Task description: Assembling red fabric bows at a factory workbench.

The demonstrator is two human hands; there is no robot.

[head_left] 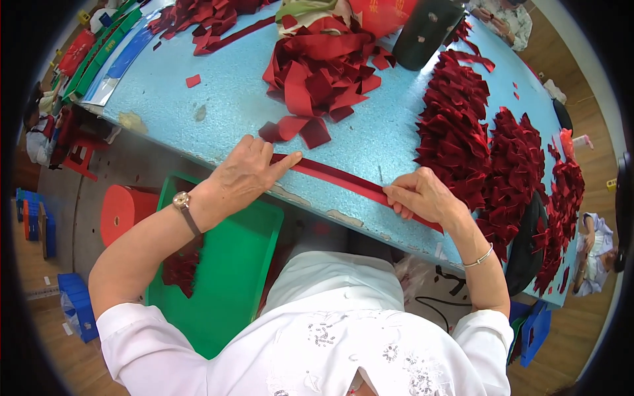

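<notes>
A long dark-red velvety fabric strip (343, 181), folded lengthwise, stretches along the near edge of the blue table. My left hand (247, 173) grips its left end, one finger extended along the strip and the others curled. Farther right, my right hand (426, 197) pinches the strip between thumb and fingers; its tail runs out beneath that hand toward the table edge. Just beyond my left hand lies a loose heap of red fabric pieces (320, 72). Long piles of ruffled dark-red fabric (452, 132) lie beside my right hand.
The blue table (218, 92) has a worn, chipped front edge. A dark cylindrical bottle (428, 33) stands at the back. Below left are a green bin (224, 284) with some red fabric and a red stool (125, 214). Other people sit around the table.
</notes>
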